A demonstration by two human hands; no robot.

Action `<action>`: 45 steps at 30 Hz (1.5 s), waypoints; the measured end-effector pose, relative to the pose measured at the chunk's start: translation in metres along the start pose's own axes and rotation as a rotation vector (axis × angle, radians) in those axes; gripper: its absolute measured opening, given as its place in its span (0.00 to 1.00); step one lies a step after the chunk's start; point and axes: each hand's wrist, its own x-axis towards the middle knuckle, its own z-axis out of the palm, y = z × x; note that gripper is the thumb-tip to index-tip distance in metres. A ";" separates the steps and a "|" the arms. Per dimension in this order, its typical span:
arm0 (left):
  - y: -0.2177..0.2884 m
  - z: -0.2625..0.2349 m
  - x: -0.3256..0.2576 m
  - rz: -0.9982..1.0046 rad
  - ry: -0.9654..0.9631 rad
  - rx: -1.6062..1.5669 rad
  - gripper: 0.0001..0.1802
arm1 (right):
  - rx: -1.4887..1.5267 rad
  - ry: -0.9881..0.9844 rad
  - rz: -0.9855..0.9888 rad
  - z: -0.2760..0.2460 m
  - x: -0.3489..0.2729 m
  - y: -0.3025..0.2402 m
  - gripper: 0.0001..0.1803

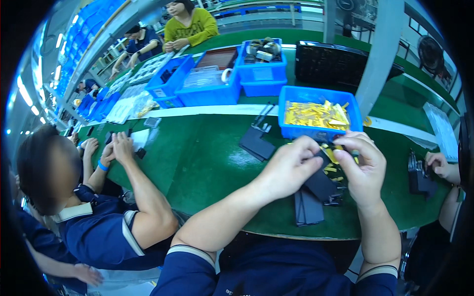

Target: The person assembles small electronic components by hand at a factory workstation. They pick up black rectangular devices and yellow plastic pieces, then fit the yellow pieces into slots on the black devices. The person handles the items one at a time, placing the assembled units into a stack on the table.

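A person in a dark blue short-sleeved shirt with pale cuff trim sits at a green desk (207, 163), both forearms reaching in from the lower edge. The left hand (291, 165) is curled, its fingers pinching one end of a small flat black part (323, 159). The right hand (363, 167) is curled too, thumb and fingers pinching the other end of the same part, where a bit of yellow strip (332, 154) shows between the two hands. The hands almost touch, held just above the desk.

Directly under the hands lies a loose stack of flat black rectangular pieces (311, 202), near the desk's front edge. Slightly further out and to the left, another black flat piece (256, 144) lies alone on the green surface, with thin dark tools (263, 116) just behind it.

Just beyond the hands stands a blue bin (316, 129) filled with yellow strips. At the left, a co-worker in a dark blue shirt (98, 232) leans on the desk with both hands on small dark parts. At the far right edge, another person's hand (439, 165) holds a dark part.

Further back sit more blue bins (212, 91) and a black tray (331, 61). At the far end, a person in a yellow top (192, 27) sits facing this way.
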 end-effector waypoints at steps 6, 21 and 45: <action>-0.004 -0.001 0.001 0.013 -0.060 -0.215 0.11 | -0.008 -0.026 0.100 0.000 0.002 0.002 0.09; -0.001 -0.003 0.001 0.013 -0.108 -0.141 0.13 | 0.031 -0.089 0.059 -0.003 0.003 0.008 0.06; 0.010 0.006 -0.005 0.279 0.071 0.373 0.11 | -0.069 -0.090 0.159 0.003 -0.001 0.003 0.06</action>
